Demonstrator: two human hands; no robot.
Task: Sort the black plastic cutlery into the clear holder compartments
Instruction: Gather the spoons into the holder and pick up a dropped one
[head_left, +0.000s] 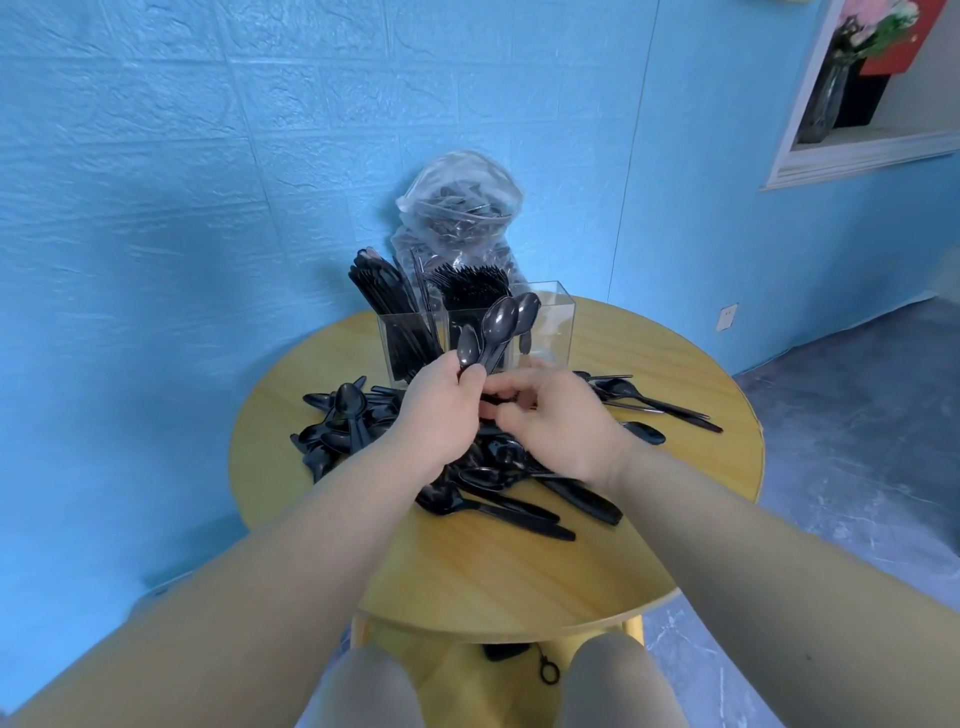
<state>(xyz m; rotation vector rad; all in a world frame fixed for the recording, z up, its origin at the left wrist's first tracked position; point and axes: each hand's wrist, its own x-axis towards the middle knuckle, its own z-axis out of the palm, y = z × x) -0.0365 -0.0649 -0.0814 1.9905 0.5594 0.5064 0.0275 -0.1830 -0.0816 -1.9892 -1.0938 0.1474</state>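
So, roughly two-thirds done: clear holder (475, 332) at table's far side, left compartment full of knives (382, 291), middle packed with forks (470, 286), right nearly empty. Left hand (441, 410) pinches bunch of spoons (493, 327) near holder; right hand (558, 421) fingers curled, touching handles (actual grip unclear). Spoon pile (467, 457) left on table (519, 571).

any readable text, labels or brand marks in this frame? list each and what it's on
None can be read.
Clear holder: no label visible.
Plastic bag behind it: no print legible.
Black spoons in the left hand: any moulded marks too small to tell.
Wall socket: too small and blurred to read.
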